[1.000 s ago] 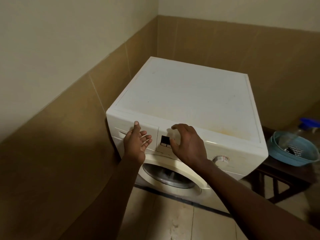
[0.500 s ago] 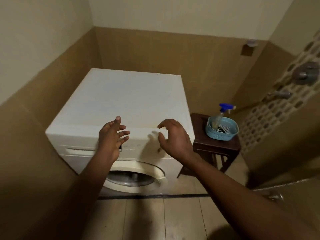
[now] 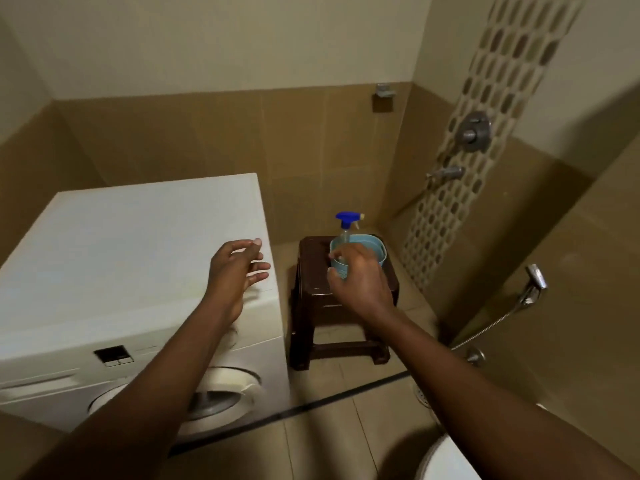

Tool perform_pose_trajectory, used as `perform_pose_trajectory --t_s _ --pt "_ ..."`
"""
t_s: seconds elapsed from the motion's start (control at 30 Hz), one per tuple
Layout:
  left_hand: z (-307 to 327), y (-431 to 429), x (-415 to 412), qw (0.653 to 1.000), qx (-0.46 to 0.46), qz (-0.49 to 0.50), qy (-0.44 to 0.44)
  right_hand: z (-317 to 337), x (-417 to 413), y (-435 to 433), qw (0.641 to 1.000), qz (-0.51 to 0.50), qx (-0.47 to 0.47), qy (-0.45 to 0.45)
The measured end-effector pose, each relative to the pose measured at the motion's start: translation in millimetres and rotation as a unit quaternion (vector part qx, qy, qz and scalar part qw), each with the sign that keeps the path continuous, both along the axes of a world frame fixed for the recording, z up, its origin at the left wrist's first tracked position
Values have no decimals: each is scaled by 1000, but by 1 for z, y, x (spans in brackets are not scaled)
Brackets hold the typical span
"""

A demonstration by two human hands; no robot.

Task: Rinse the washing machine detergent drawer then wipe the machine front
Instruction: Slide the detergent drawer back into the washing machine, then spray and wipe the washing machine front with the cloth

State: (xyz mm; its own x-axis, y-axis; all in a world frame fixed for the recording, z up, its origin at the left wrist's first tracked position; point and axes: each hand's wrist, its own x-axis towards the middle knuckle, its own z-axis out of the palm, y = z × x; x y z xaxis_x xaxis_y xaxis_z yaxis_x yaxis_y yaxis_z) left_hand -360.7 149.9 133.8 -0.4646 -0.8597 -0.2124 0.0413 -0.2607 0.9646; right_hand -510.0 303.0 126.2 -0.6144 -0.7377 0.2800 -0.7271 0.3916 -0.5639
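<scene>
A white front-loading washing machine (image 3: 131,244) fills the left of the view, its detergent drawer (image 3: 38,382) pushed in at the panel's left end. My left hand (image 3: 235,271) hovers open above the machine's right front corner, holding nothing. My right hand (image 3: 360,278) is out over a dark brown stool (image 3: 315,271), fingers spread and curled in front of a light blue basin (image 3: 375,245). A clear spray bottle with a blue trigger head (image 3: 347,220) stands in that basin. What else lies in the basin is hidden by my hand.
Shower taps (image 3: 474,131) and a spout (image 3: 446,173) are on the patterned wall at right. A hand sprayer (image 3: 533,282) with a metal hose hangs on the right wall. A floor drain (image 3: 424,393) and a white toilet rim (image 3: 446,459) lie at lower right.
The view has swung right, off the machine's front toward the stool. Both hands left the control panel; the right hand travelled to the basin, and the left hand rose above the machine's corner.
</scene>
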Motion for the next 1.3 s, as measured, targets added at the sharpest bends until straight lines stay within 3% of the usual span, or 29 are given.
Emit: perform_pose_trajectory --t_s 0.1,0.2,0.4,0.6,0.87,1.3 --pt "2 22 -47 995 -80 -24 -62 -2 -53 23 987 -55 148 15" --pt "-6 34 -82 994 -76 -42 -68 -8 -95 36 972 -79 218 -38" --pt "-28 30 -134 993 -54 -77 -70 -28 -130 37 967 -110 224 -53" --pt "-58 -15 -193 990 -37 -111 -79 -40 -178 10 953 -109 255 -123" --pt "-114 -66 -261 974 -37 -172 -141 -68 -252 -36 942 -116 271 -162" --pt "-200 -123 -360 967 -47 -202 -151 -180 -358 -118 941 -16 271 -200"
